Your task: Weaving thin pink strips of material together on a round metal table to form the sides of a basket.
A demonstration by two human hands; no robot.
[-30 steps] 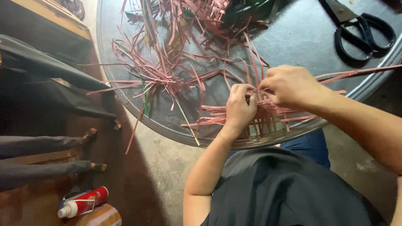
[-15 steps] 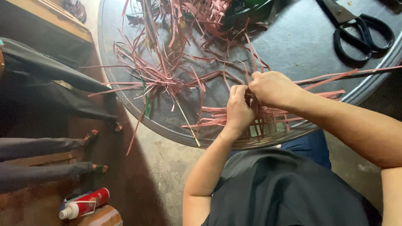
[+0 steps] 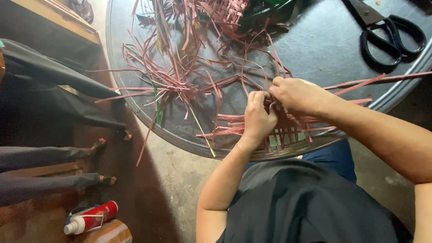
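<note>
red-and-white bottle (image 3: 90, 218) on the floor far left. loose pink strips (image 3: 180, 81) piled on the round table (image 3: 315, 49). left hand (image 3: 258, 119) and right hand (image 3: 299, 95) touch, fingers pinching strips of the woven mat (image 3: 288, 132) at the table's near edge. black scissors (image 3: 387, 31) top right.

Black scissors (image 3: 390, 33) lie on the table; a red-and-white tube (image 3: 90, 218) lies on the floor.

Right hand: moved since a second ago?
Yes. The right hand has slid left, away from the scissors, closing up against the left hand.
</note>
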